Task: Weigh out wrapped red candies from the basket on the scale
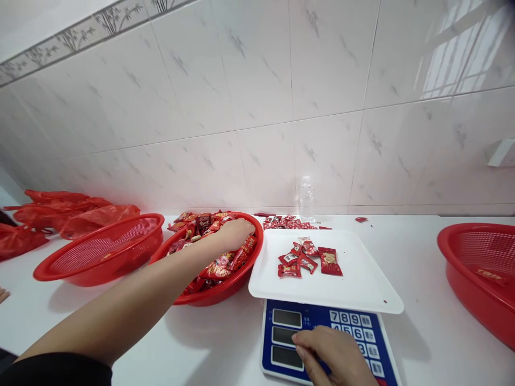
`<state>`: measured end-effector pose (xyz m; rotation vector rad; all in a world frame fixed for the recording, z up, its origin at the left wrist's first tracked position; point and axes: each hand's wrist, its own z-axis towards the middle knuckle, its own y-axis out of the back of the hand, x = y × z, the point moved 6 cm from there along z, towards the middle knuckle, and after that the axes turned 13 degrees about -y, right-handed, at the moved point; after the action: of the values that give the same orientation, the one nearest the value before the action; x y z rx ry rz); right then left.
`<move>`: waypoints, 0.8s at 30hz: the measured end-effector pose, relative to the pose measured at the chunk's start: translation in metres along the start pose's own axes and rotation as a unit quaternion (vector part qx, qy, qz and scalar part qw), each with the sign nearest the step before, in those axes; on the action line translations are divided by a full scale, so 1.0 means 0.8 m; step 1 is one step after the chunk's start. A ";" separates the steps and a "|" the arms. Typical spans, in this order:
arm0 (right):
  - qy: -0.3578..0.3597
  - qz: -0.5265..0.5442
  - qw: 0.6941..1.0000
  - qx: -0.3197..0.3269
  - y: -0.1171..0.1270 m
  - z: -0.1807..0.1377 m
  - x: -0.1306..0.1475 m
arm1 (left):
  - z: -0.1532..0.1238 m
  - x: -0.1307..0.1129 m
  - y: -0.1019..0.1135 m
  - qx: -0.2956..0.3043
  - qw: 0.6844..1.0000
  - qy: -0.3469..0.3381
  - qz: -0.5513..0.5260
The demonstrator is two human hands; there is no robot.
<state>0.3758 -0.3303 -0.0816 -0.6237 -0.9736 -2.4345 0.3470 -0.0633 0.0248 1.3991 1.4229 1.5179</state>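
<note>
My left hand (235, 231) reaches into a red basket (257, 246) heaped with red-wrapped candies (219, 265); its fingers curl down into the pile, and what they hold is hidden. My right hand (336, 356) rests on the blue front panel of a weighing scale (289, 364), fingers bent against the panel beside the keypad. The scale's white tray (362, 289) carries several red candy packets (309, 258).
An empty red basket (100, 249) sits left of the full one, with red plastic bags (60, 212) behind it. Another red basket (478, 273) stands at the right edge. Loose candies (289, 221) and a clear bottle (306, 198) lie by the tiled wall.
</note>
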 end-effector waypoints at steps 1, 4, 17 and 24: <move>-0.003 -0.002 1.000 0.002 -0.001 0.000 -0.001 | 0.002 0.000 -0.004 0.010 1.000 0.004 -0.003; -0.012 -0.009 1.000 0.005 -0.002 0.000 -0.002 | 0.006 -0.001 -0.014 0.038 0.999 0.013 -0.010; -0.001 0.000 1.000 0.013 -0.002 0.001 0.001 | 0.013 0.005 -0.020 0.033 0.998 0.008 -0.045; -0.017 0.006 1.000 0.023 -0.004 0.002 0.001 | 0.023 0.004 -0.027 0.027 0.998 0.017 -0.055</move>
<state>0.3736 -0.3277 -0.0818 -0.6562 -1.0343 -2.3902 0.3593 -0.0503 0.0023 1.3092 1.5468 1.4484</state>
